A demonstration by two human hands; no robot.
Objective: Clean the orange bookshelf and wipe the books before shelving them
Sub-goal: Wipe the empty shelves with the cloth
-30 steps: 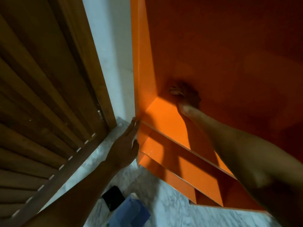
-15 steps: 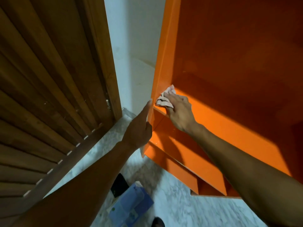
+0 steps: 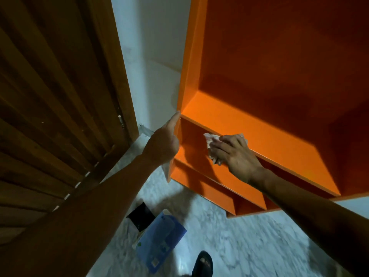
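Observation:
The orange bookshelf (image 3: pixel 269 80) fills the right of the head view, its shelves bare. My right hand (image 3: pixel 233 154) presses a pale cloth (image 3: pixel 211 140) over the front edge of a shelf board, fingers curled round the cloth. My left hand (image 3: pixel 162 143) rests against the bookshelf's outer left side panel, one finger stretched up along the panel, the others folded. On the floor below lie a blue book (image 3: pixel 160 239) and a black book (image 3: pixel 140 215), partly overlapping.
A brown slatted wooden door (image 3: pixel 56 100) stands at the left, a white wall strip (image 3: pixel 151 56) between it and the shelf. The floor (image 3: pixel 249 246) is grey-white marble. A foot in a black sandal (image 3: pixel 202 263) is at the bottom.
My right hand has come out from the shelf's inner corner with the cloth and slid right along the shelf's front edge. My left hand stays on the side panel.

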